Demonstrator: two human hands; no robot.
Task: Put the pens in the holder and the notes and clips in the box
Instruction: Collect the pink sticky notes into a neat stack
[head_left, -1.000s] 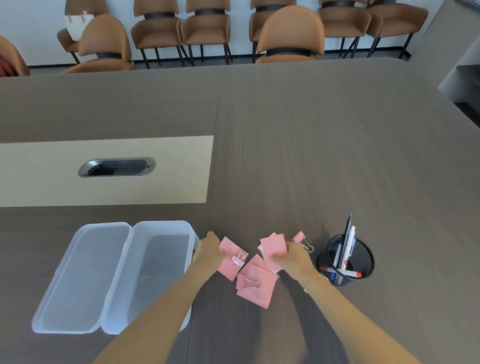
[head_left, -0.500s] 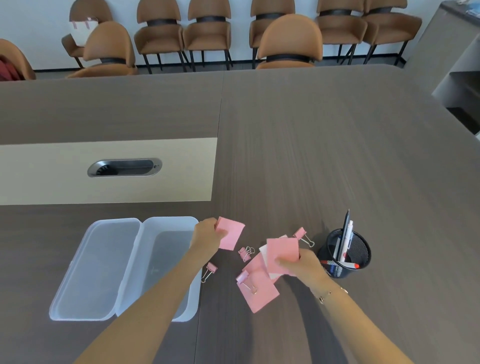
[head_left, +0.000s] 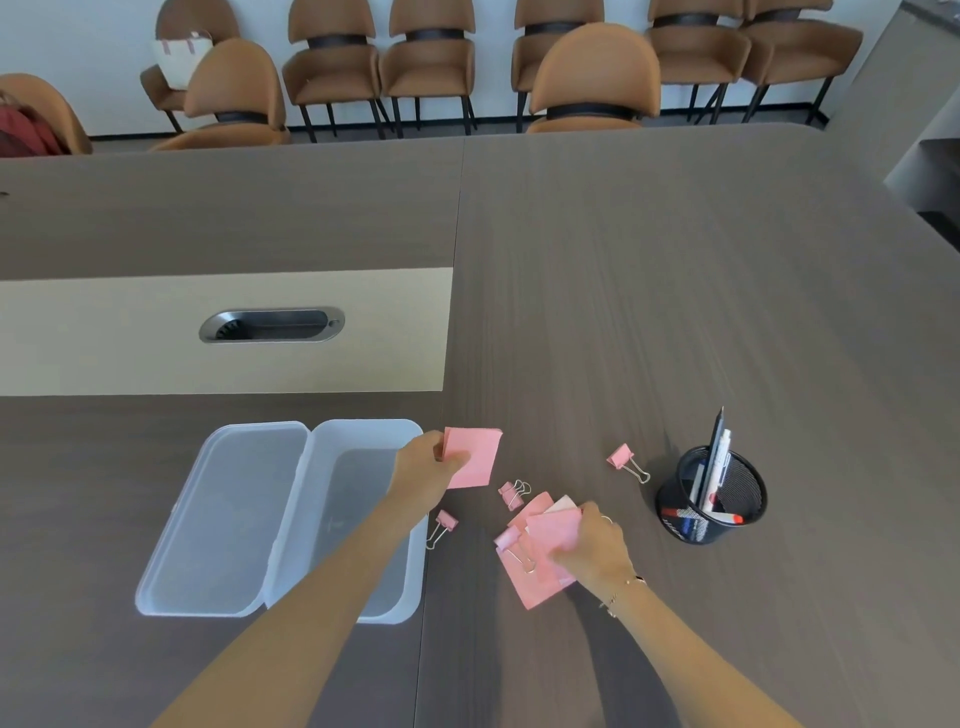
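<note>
Head view: left hand (head_left: 426, 470) pinches a pink note pad (head_left: 475, 457) between thumb and fingers, held just past the right rim of the clear plastic box (head_left: 363, 525), above the table (head_left: 675, 286). Box is open, its hinged lid (head_left: 228, 519) flat to the left, nothing visible inside. Right hand (head_left: 592, 548) is closed on a second pink note pad (head_left: 553, 530), which overlaps a loose pile of pink notes (head_left: 530, 587) lying on the table. A pink binder clip (head_left: 506, 540) sits on the left edge of that pile. Another clip (head_left: 511, 492) lies between the two hands, one (head_left: 444, 522) sits just beside the box's right wall under the left forearm, and one (head_left: 623, 460) lies apart, near the holder. Black mesh pen holder (head_left: 711, 501) stands upright right of the pile, pens (head_left: 717, 457) already in it, some leaning out over the rim. Thin bracelet (head_left: 621, 592) on the right wrist. Row of brown chairs (head_left: 431, 62) along the far wall, cable grommet (head_left: 272, 325) set in the light table inlay.
</note>
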